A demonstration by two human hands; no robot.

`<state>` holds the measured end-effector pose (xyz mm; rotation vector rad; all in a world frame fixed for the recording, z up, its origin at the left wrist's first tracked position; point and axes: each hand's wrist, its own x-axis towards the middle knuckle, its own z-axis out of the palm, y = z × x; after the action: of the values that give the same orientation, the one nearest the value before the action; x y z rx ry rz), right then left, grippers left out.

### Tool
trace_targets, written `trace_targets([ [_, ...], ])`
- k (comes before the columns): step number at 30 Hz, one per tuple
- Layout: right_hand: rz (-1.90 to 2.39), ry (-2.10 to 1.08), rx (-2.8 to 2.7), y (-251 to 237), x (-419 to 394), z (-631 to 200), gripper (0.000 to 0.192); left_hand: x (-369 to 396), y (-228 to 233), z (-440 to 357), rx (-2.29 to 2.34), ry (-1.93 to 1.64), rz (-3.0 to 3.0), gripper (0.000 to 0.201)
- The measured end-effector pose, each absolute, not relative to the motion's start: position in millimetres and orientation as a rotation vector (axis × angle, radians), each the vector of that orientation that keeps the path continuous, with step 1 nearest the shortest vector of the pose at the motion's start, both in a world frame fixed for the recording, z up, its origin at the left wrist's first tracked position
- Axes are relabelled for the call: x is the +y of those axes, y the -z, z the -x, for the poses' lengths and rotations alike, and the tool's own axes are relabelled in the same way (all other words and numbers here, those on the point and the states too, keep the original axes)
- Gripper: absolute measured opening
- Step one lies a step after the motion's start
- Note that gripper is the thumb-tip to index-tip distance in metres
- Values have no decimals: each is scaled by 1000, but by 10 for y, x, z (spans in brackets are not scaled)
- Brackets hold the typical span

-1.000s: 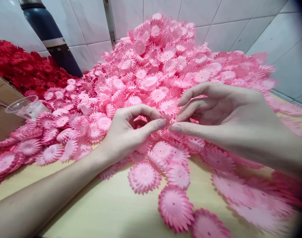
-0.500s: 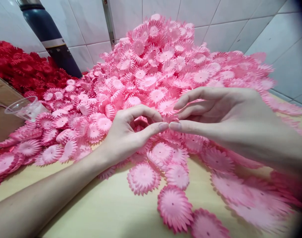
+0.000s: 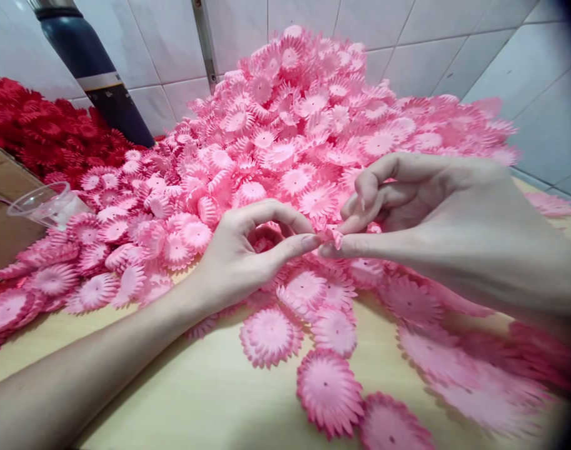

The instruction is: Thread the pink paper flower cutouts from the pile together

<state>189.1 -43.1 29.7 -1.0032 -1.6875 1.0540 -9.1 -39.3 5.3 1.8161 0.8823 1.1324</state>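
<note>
Petals of a small pink flower piece show between the two thumb tips, crumpled and mostly hidden, so its long axis and which way it faces cannot be told. It sits just above the near slope of the pink flower pile, over the flat pieces lying at the pile's foot.

The right hand comes in from the right with the wrist raised; thumb stretched leftward under the piece, middle finger pressing down on it, index finger curled up and back, clear of it. It is pinching the piece. The left hand reaches up from the lower left, forearm lying diagonally across the table. Its thumb points right and meets the piece at the tip, while the index finger arches over into a ring with the other fingers folded inside; it grips the same piece from the other side.

Loose pink flowers spread over the table below and to the right of the hands; bare wood lies open only toward the near edge, under the left forearm. Behind the pile the tiled wall closes in on two sides. To the left lie a red flower heap, a dark bottle against the wall, and a clear plastic cup tipped on its side at the pile's edge.
</note>
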Motion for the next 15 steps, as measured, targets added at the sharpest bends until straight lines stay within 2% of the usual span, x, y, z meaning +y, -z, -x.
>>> trace_targets([
  [7,1024,-1061,-1682,-264,-439,-1921,29,-391,-66,99,845,-1166,-1840,9],
  [15,1046,-1132,-1744,-242,-395,-1920,22,-386,-53,76,924,-1182,-1818,10],
])
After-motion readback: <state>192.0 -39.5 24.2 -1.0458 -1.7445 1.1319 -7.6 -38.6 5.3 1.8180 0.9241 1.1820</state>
